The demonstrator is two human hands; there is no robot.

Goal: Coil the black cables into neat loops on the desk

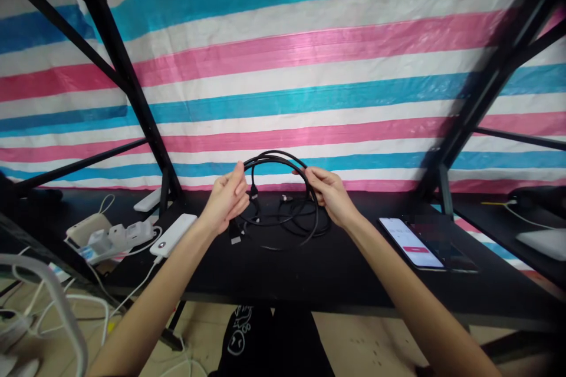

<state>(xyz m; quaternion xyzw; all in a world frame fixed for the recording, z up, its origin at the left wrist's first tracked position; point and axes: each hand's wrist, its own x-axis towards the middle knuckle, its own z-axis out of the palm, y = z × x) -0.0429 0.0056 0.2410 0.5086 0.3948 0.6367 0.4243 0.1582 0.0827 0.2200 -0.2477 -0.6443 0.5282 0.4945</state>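
A black cable is looped into a loose coil and held up between my two hands over the black table. My left hand is closed on the coil's left side, its thumb pointing up. On the coil's right side my right hand pinches the cable between thumb and fingers. More black cable lies curled on the table just below and behind, and connector ends show there, among them a black plug near my left hand. Which ends belong to the held coil I cannot tell.
A white power bank with a white cable lies left. Beyond it sits a power strip with white chargers. To the right rests a phone with a lit screen, beside a dark flat object. Black metal posts frame striped sheeting.
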